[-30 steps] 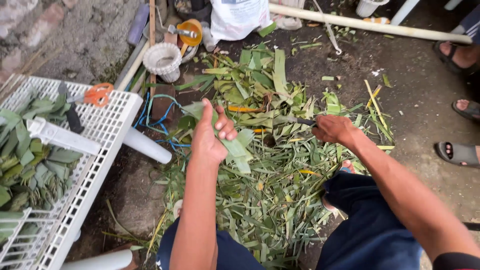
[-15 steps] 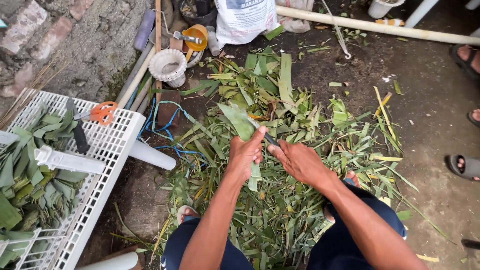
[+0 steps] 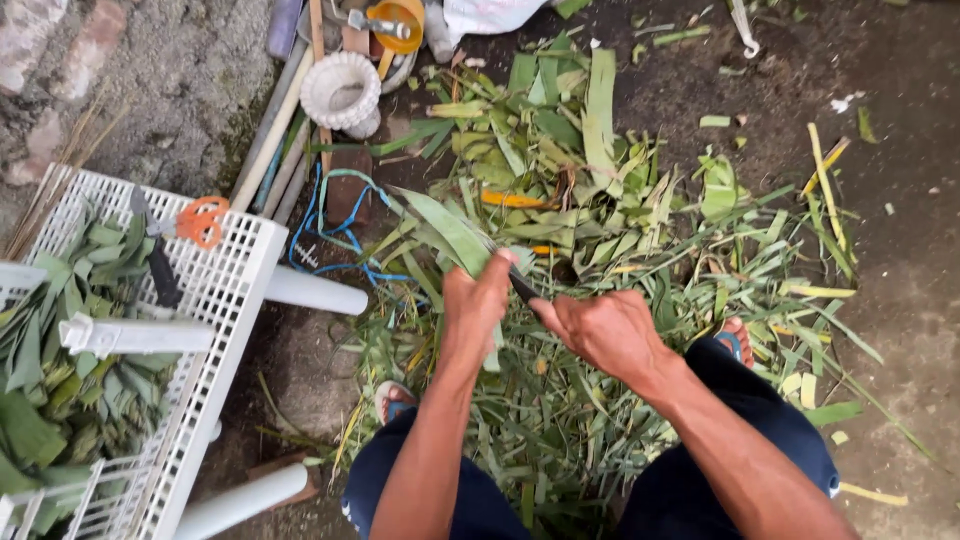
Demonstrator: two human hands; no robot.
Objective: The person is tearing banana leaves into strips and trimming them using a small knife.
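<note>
Here the long leaf [image 3: 448, 228] juts up-left from the left hand [image 3: 478, 300].

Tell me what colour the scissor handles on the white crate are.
Orange. The scissors lie on the white crate, shown in the head view.

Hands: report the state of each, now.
Left hand: closed around a long green leaf.
Right hand: closed on a dark knife, its blade against the leaf.

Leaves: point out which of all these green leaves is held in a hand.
The long broad green leaf in the left hand, angled up to the left. The right hand sets a dark blade against it; the other leaves lie loose on the ground or in the white crate.
</note>
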